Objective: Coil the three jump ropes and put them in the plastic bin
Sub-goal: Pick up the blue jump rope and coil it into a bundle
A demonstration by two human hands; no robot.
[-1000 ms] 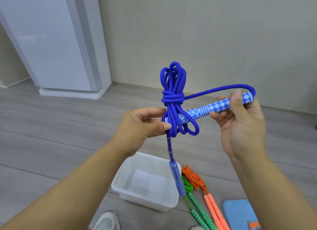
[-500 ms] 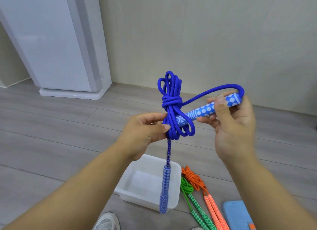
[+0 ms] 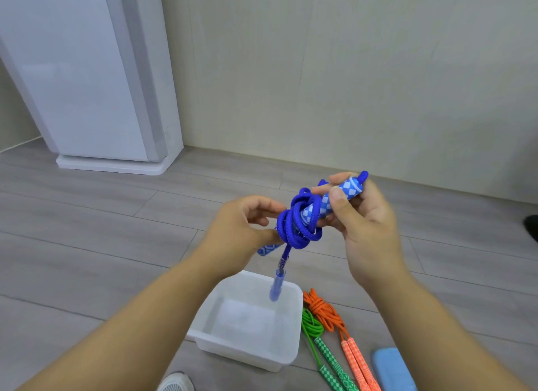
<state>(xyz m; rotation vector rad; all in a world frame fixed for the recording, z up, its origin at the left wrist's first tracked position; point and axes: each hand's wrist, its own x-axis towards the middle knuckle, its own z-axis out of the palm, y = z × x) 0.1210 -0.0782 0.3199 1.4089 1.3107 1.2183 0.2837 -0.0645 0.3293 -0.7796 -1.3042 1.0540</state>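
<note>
I hold the coiled blue jump rope [image 3: 297, 227] in the air above the white plastic bin [image 3: 286, 358]. My left hand [image 3: 235, 233] pinches the bundle at its left side. My right hand [image 3: 361, 224] grips one blue-and-white checked handle [image 3: 334, 200], which pokes through the loops. The other blue handle [image 3: 278, 285] dangles, blurred, over the bin's open top. On the floor right of the bin lie the orange rope [image 3: 326, 312] and the green rope [image 3: 313, 328], each bundled, with their handles pointing toward me.
A light blue flat object [image 3: 393, 370] lies on the floor at the lower right. A white appliance [image 3: 87, 79] stands against the wall at the back left. A white shoe tip [image 3: 174, 383] shows at the bottom edge. The floor is grey wood planks.
Both hands have lowered the blue bundle and drawn together. The long loop by the right handle has been pulled in, and the tall coil now looks tighter. The dangling handle swung.
</note>
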